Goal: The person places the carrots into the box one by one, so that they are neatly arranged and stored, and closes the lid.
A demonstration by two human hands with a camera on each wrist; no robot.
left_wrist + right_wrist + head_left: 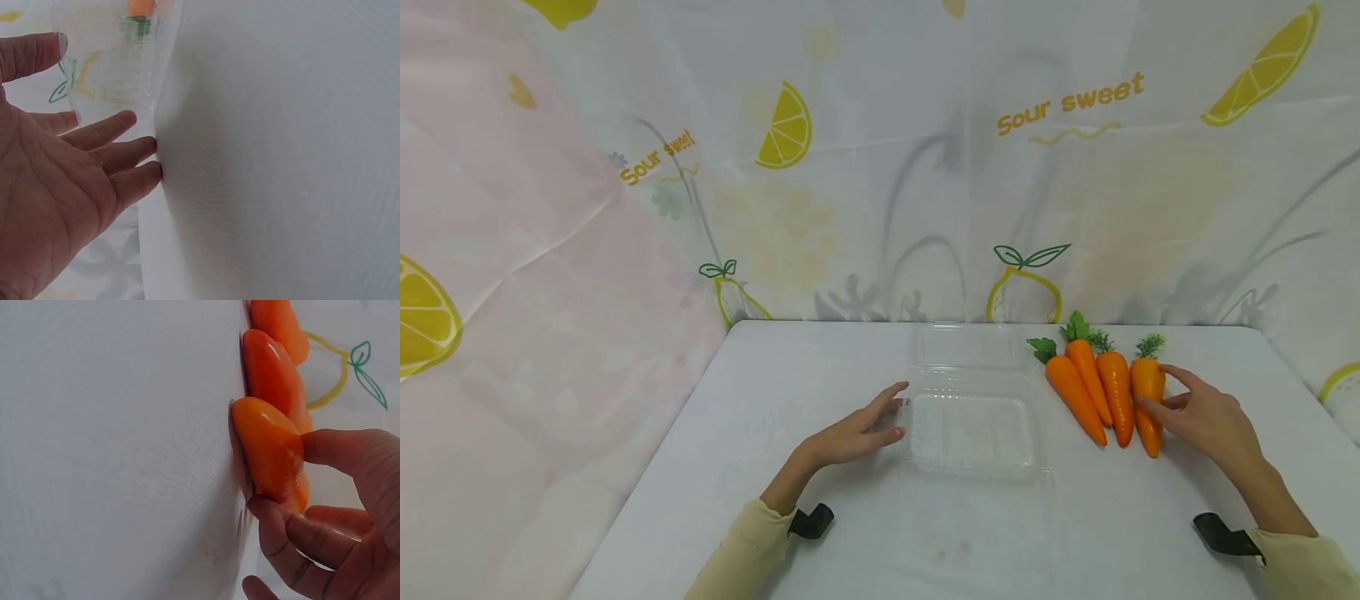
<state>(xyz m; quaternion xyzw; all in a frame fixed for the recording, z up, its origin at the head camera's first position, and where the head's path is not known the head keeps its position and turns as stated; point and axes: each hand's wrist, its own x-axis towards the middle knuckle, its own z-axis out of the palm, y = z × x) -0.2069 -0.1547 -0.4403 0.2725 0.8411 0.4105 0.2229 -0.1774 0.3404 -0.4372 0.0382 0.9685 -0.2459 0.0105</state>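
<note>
On the table lies a clear plastic container (973, 437), its lid (967, 346) folded back behind it. My left hand (857, 429) is at the container's left side, fingers spread and fairly straight, fingertips at its edge. The left wrist view shows that hand (75, 169) palm-on beside the see-through wall. My right hand (1210, 417) pinches the rightmost carrot (1147, 387), which lies on the table. In the right wrist view the thumb is on one side of this carrot (269, 440) and fingertips are on the other.
More orange carrots (1116, 400) with green tops lie side by side, just left of the pinched one and right of the container. A white table (820, 358) bears everything. Behind it hangs a cloth (880, 167) printed with lemons.
</note>
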